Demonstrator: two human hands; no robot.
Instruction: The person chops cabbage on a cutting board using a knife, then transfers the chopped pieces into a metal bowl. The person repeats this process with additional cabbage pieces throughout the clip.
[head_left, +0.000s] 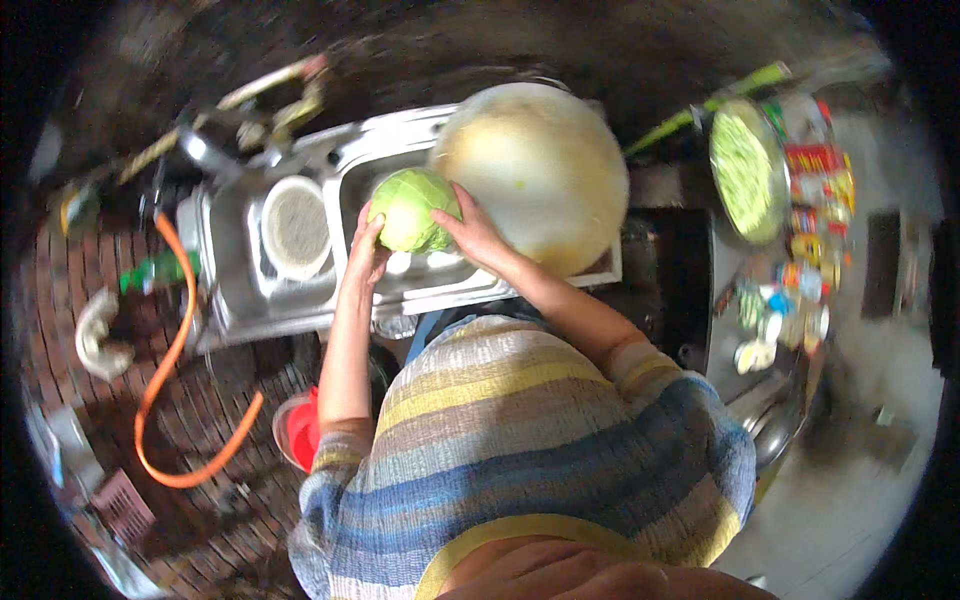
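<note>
Between my two hands is a green cabbage head (414, 210), held over the right basin of a stainless steel double sink (360, 169). My left hand (367, 244) grips its left side, the thumb on top. My right hand (474, 229) holds the right side, and its fingertips at the back are partly hidden. Just right of the cabbage, a large round pale board or lid (532, 180) with brownish stains covers the sink's right end. A round whitish bowl or strainer (297, 228) sits in the left basin.
An orange hose (191, 300) curves down left of the sink, near a green plastic bottle (160, 271). At the right, a bowl of shredded green vegetable (742, 172) stands beside several bottles and jars (814, 225). A red container (301, 431) is below my left forearm.
</note>
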